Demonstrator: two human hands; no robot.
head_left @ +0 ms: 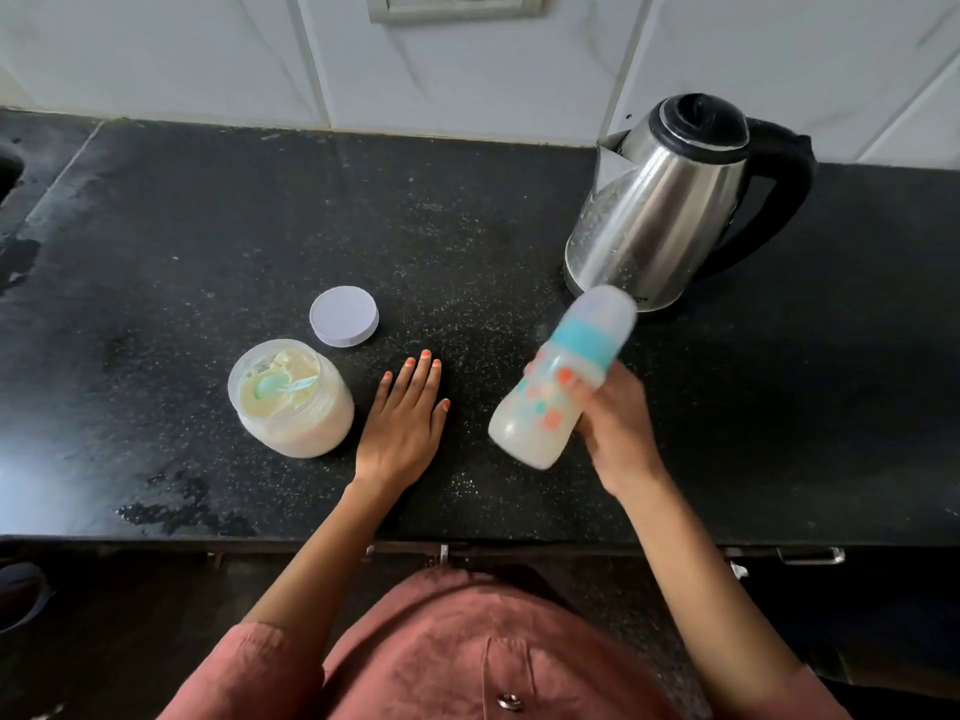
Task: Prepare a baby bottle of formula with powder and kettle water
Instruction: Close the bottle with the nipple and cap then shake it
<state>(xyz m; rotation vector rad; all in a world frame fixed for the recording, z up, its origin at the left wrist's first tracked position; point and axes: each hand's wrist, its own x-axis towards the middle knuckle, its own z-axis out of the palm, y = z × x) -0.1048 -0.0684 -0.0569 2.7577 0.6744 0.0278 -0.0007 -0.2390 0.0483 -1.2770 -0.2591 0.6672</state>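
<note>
My right hand (615,426) grips a baby bottle (540,407) above the counter, tilted with its capped top pointing up and to the right. The bottle holds milky white liquid, has a teal collar and a clear cap, and looks motion-blurred. My left hand (402,423) rests flat on the black counter, fingers together, holding nothing. Left of it stands an open jar of formula powder (291,400) with a teal scoop (275,387) lying in the powder. The jar's white lid (344,315) lies on the counter behind it. A steel kettle (670,200) with a black handle stands at the back right.
The black granite counter (208,226) has wet patches at the left and near the front edge. A tiled wall with a socket plate (452,5) rises behind. A sink edge (8,174) shows at the far left. Drawer handles (810,556) sit below the counter front.
</note>
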